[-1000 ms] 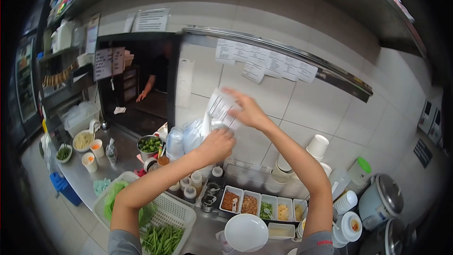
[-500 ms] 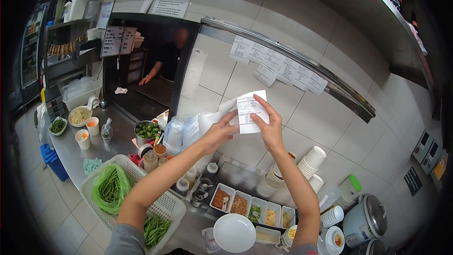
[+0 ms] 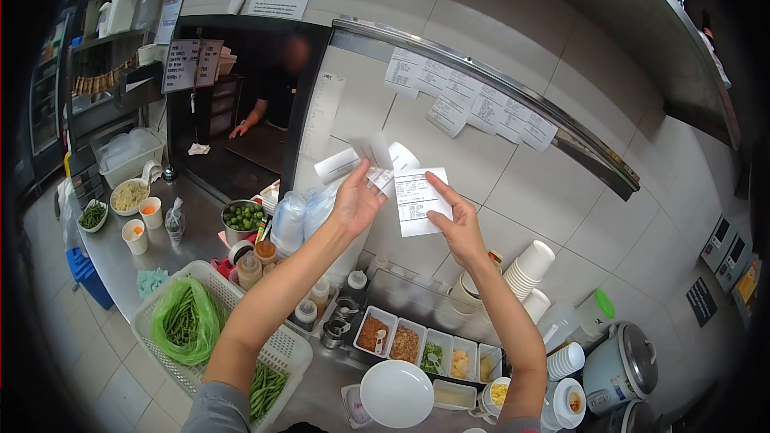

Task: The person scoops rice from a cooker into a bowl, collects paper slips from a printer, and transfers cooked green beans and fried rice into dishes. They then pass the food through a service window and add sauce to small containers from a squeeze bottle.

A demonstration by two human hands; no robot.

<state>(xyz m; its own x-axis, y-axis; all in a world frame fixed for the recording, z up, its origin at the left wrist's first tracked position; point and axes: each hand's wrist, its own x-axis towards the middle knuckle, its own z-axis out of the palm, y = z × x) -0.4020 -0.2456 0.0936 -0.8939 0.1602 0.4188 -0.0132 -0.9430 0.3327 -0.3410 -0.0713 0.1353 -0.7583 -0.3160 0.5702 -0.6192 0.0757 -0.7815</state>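
Both of my hands are raised in front of the tiled wall with printed paper receipts. My right hand [image 3: 459,224] pinches one receipt [image 3: 411,202] between thumb and fingers, its printed side facing me. Just to the left, my left hand [image 3: 358,199] is closed on several loose receipts [image 3: 337,165] that fan out and curl behind its fingers; one of them is blurred. The left fingers are partly hidden by the paper. Above, a row of other receipts [image 3: 469,100] hangs from a metal ticket rail [image 3: 481,66] on the wall.
Below my arms stand a white plate [image 3: 396,394], topping tubs [image 3: 411,341] and sauce bottles [image 3: 249,271]. A white basket [image 3: 298,354] of green beans is at left. Stacked cups [image 3: 529,267] and a rice cooker [image 3: 618,369] stand right. A person [image 3: 273,100] is behind the hatch.
My left hand has turned and drawn slightly left with its receipts, which now fan apart from the one in my right hand. The right receipt has dropped a little.
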